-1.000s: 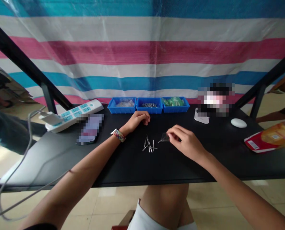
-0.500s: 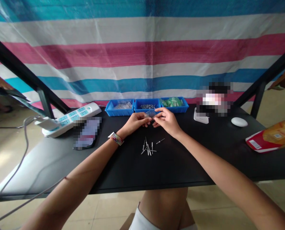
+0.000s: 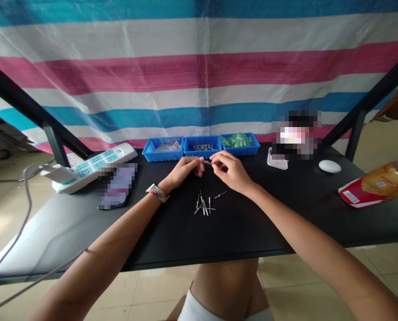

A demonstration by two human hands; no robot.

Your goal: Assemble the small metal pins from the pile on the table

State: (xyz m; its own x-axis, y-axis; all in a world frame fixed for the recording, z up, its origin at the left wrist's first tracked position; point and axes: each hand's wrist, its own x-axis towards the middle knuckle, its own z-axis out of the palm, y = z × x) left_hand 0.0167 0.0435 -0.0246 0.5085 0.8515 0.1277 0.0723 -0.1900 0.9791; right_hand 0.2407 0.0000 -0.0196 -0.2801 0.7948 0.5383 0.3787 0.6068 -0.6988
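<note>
My left hand (image 3: 188,169) and my right hand (image 3: 230,171) are close together above the black table, just in front of the blue bins. Between their fingertips is a small clear plastic bag (image 3: 207,162), which looks narrow and is mostly covered by the fingers. Both hands pinch it, one at each side. Nearer to me, a loose pile of silver pop rivets (image 3: 203,207) lies on the table, with a single rivet (image 3: 220,195) a little apart to the right.
Three blue bins stand in a row: clear bags in the left bin (image 3: 163,156), rivets in the middle bin (image 3: 186,149), green packets in the right bin (image 3: 244,152). A power strip (image 3: 123,154) and phone (image 3: 120,185) lie left; a white mouse (image 3: 330,166) and red-amber bottle (image 3: 375,187) right.
The clear bag was spread wider between my hands; now it shows as a narrow strip. My right hand's fingers have curled downward. The whole view has shifted slightly.
</note>
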